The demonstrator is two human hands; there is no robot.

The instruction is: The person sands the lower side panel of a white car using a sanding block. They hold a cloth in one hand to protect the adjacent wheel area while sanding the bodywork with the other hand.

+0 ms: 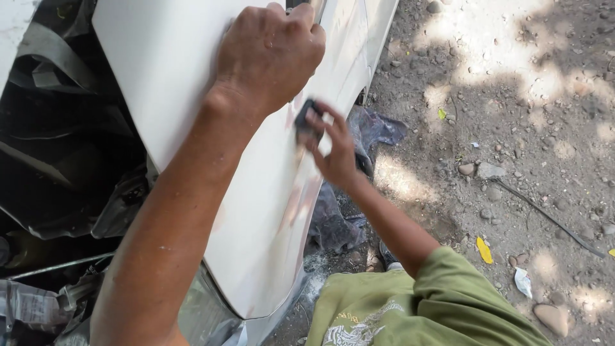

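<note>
Left hand (269, 54): clenching closed over the top edge of the white car panel (256, 211).
Right hand (333, 150): pressing a small dark sanding block (305, 118), gripped in the fingers, against the panel's side.
Ground (512, 128): lying stony beside a dark cloth (378, 128).

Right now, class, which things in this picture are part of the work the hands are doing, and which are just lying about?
In use:
- white car panel
- dark sanding pad, pressed to the panel by the right hand
- left hand, braced on the panel's upper part

Lying about:
- dark cloth on the ground under the panel
- stones
- yellow leaf
- thin black cable
</note>
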